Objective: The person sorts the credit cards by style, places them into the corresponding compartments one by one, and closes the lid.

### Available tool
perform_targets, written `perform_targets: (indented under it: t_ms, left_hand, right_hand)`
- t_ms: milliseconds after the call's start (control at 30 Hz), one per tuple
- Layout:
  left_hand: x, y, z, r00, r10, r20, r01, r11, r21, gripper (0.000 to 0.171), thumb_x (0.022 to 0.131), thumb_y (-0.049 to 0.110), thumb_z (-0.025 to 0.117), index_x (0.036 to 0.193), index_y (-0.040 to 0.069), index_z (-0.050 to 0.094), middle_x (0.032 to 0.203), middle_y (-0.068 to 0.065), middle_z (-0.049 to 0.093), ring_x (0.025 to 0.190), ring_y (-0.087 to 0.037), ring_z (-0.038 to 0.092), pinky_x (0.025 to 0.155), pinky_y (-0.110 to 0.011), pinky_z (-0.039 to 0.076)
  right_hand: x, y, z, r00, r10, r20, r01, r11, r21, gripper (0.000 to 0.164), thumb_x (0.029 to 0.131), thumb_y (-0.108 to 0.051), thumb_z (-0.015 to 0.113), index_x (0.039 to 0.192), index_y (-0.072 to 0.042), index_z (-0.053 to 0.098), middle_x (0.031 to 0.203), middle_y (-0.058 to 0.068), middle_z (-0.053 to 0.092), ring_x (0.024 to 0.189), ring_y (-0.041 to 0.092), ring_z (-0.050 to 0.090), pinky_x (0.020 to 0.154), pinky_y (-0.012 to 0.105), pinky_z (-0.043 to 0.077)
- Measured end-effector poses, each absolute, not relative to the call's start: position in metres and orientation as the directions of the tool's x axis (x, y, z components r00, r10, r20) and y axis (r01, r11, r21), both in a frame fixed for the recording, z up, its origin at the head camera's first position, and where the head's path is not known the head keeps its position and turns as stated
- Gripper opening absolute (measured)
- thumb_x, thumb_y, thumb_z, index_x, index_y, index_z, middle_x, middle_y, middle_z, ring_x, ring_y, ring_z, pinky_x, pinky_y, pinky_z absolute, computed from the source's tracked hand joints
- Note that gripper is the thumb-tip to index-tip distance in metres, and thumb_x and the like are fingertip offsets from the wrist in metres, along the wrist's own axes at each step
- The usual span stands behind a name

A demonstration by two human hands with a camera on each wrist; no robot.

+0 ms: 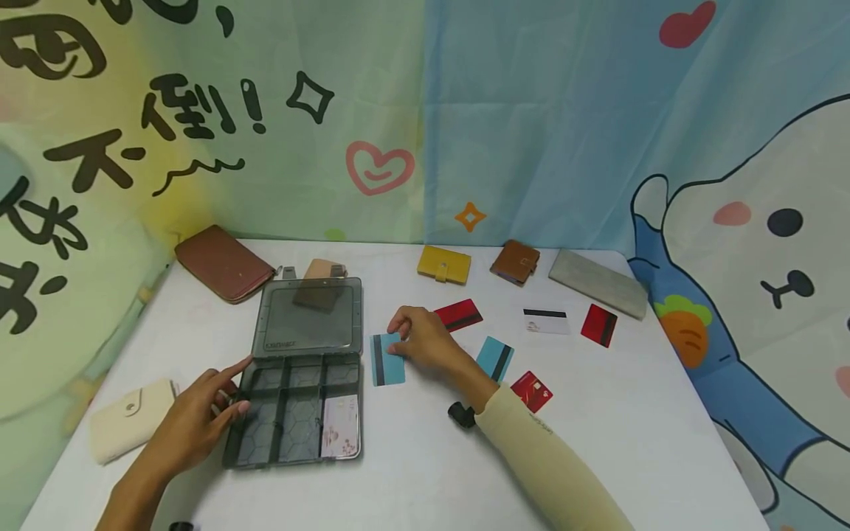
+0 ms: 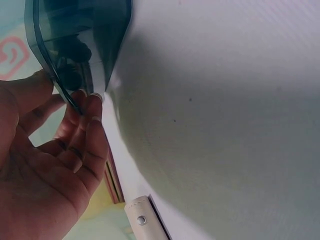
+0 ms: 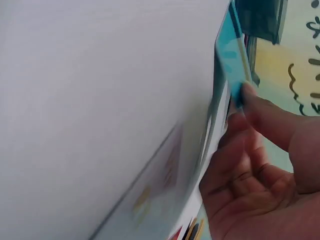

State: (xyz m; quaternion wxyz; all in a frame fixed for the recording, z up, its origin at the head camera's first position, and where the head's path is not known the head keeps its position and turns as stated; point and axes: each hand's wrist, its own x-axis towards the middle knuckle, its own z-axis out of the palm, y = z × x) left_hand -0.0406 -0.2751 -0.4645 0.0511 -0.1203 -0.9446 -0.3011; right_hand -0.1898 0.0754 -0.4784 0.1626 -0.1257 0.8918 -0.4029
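A dark translucent divided box (image 1: pixel 299 424) lies with its lid (image 1: pixel 308 317) folded back. My left hand (image 1: pixel 189 417) grips its left side; in the left wrist view the thumb and fingertips (image 2: pixel 95 102) pinch the box's edge. A pale pink-white card (image 1: pixel 341 428) lies in the front right compartment. Just right of the box, my right hand (image 1: pixel 428 339) pinches a light blue card (image 1: pixel 392 369) with a dark stripe. That blue card (image 3: pixel 230 55) stands out from the thumb and fingers in the right wrist view, tilted at an angle.
Right of the box lie a second blue card (image 1: pixel 495 356), striped red cards (image 1: pixel 460 316) (image 1: pixel 599 326), a white card (image 1: pixel 546 322) and a patterned red card (image 1: pixel 531 391). Wallets in brown (image 1: pixel 224 263), yellow (image 1: pixel 443 264), tan (image 1: pixel 515 261) and grey (image 1: pixel 598 282) line the back; a cream wallet (image 1: pixel 131 422) sits left.
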Motion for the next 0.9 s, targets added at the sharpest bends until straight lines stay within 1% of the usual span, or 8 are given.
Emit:
perform_targets:
  t_ms: [67, 133, 233, 333, 433, 533, 767, 900]
  left_hand:
    - [-0.041, -0.275, -0.464, -0.965, 0.198, 0.17, 0.26, 0.789, 0.557, 0.064, 0.087, 0.006, 0.075, 0.146, 0.007, 0.049, 0.094, -0.006, 0.057, 0.072, 0.001, 0.048, 0.058, -0.023, 0.046]
    - [-0.042, -0.275, -0.464, -0.965, 0.201, 0.17, 0.263, 0.786, 0.56, 0.064, 0.087, 0.006, 0.075, 0.146, 0.006, 0.049, 0.095, -0.006, 0.057, 0.072, 0.001, 0.048, 0.058, -0.023, 0.046]
    - [-0.042, -0.275, -0.464, -0.964, 0.201, 0.172, 0.264, 0.785, 0.56, 0.065, 0.087, 0.006, 0.074, 0.146, 0.006, 0.049, 0.095, -0.007, 0.057, 0.072, 0.001, 0.048, 0.059, -0.024, 0.046]
    - [-0.041, -0.275, -0.464, -0.964, 0.2, 0.173, 0.263, 0.789, 0.555, 0.065, 0.087, 0.005, 0.075, 0.147, 0.006, 0.049, 0.095, -0.007, 0.057, 0.072, 0.001, 0.048, 0.059, -0.024, 0.046]
    - [-0.041, -0.276, -0.465, -0.964, 0.2, 0.176, 0.265, 0.79, 0.553, 0.065, 0.087, 0.005, 0.075, 0.147, 0.006, 0.048, 0.095, -0.007, 0.057, 0.072, 0.001, 0.048, 0.059, -0.024, 0.046]
    - [-0.04, -0.276, -0.466, -0.964, 0.198, 0.177, 0.264, 0.789, 0.554, 0.065, 0.087, 0.005, 0.074, 0.147, 0.006, 0.048, 0.095, -0.007, 0.057, 0.072, 0.001, 0.048, 0.059, -0.024, 0.046]
    - [-0.04, -0.274, -0.466, -0.971, 0.181, 0.157, 0.239, 0.79, 0.564, 0.065, 0.088, 0.005, 0.073, 0.148, 0.008, 0.047, 0.096, -0.007, 0.056, 0.073, 0.0, 0.049, 0.06, -0.024, 0.047]
    - [-0.04, -0.274, -0.467, -0.974, 0.169, 0.151, 0.226, 0.79, 0.57, 0.065, 0.089, 0.005, 0.073, 0.148, 0.009, 0.047, 0.097, -0.007, 0.056, 0.074, -0.001, 0.049, 0.06, -0.024, 0.047]
  right_hand:
    - [-0.191, 0.08, -0.476, -0.926, -0.33, -0.185, -0.051, 0.592, -0.805, 0.02, 0.083, -0.017, 0.082, 0.096, -0.02, 0.067, 0.093, 0.003, 0.061, 0.072, 0.017, 0.064, 0.07, 0.03, 0.051]
    - [-0.192, 0.083, -0.474, -0.94, -0.303, -0.155, -0.04, 0.549, -0.835, 0.014, 0.085, -0.018, 0.081, 0.093, -0.02, 0.07, 0.091, 0.002, 0.063, 0.067, 0.017, 0.063, 0.066, 0.029, 0.051]
    - [-0.191, 0.085, -0.467, -0.958, -0.268, -0.106, -0.043, 0.496, -0.867, 0.008, 0.086, -0.019, 0.079, 0.092, -0.021, 0.073, 0.089, 0.001, 0.067, 0.067, 0.016, 0.06, 0.062, 0.028, 0.049]
    - [-0.187, 0.083, -0.456, -0.961, -0.265, -0.078, -0.049, 0.439, -0.897, 0.007, 0.087, -0.021, 0.079, 0.093, -0.021, 0.075, 0.088, 0.001, 0.069, 0.065, 0.021, 0.06, 0.057, 0.028, 0.05]
    - [-0.18, 0.077, -0.446, -0.95, -0.305, -0.071, -0.047, 0.362, -0.931, 0.01, 0.087, -0.021, 0.078, 0.096, -0.02, 0.076, 0.089, 0.001, 0.07, 0.065, 0.026, 0.064, 0.055, 0.029, 0.053]
    - [-0.171, 0.067, -0.44, -0.929, -0.364, -0.073, -0.029, 0.266, -0.964, 0.012, 0.087, -0.02, 0.078, 0.099, -0.017, 0.076, 0.091, 0.004, 0.072, 0.07, 0.029, 0.068, 0.057, 0.03, 0.055]
    - [-0.145, 0.036, -0.44, -0.864, -0.494, -0.092, 0.042, 0.111, -0.993, 0.015, 0.087, -0.013, 0.078, 0.101, -0.009, 0.075, 0.089, 0.01, 0.071, 0.069, 0.024, 0.071, 0.062, 0.032, 0.059]
    - [-0.131, 0.016, -0.447, -0.829, -0.546, -0.123, 0.095, 0.08, -0.992, 0.015, 0.086, -0.006, 0.077, 0.101, -0.006, 0.075, 0.086, 0.01, 0.07, 0.065, 0.02, 0.072, 0.064, 0.038, 0.06]
